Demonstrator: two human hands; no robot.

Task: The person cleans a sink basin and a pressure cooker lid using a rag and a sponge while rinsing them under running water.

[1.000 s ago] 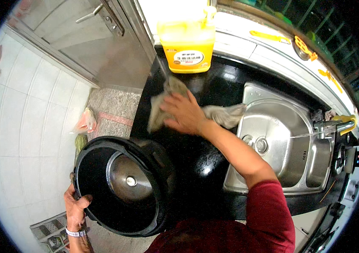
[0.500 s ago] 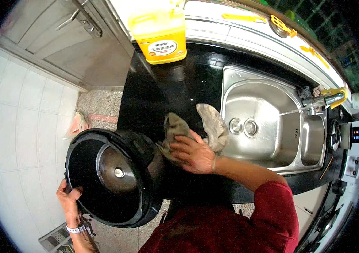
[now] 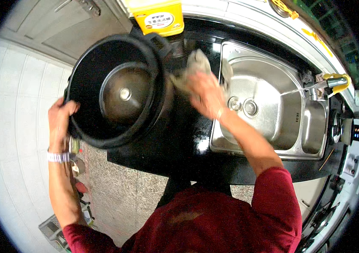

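The counter (image 3: 167, 145) bears cloth (image 3: 199, 61) and a yellow jug (image 3: 159, 20).

At ten o'clock, the black cooker (image 3: 112, 90) has a brownish base (image 3: 139, 90) with a silver centre (image 3: 125, 94); the cloth (image 3: 198, 62) is grey-beige. The jug (image 3: 156, 8) near twelve is yellow with a white label (image 3: 159, 20), the surface (image 3: 177, 141) black, the shirt (image 3: 200, 225) maroon.

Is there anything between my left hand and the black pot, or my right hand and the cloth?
Nothing visible: your left hand grips the black pot at its rim. Your right hand overlaps the cloth, too blurred to show exact contact.
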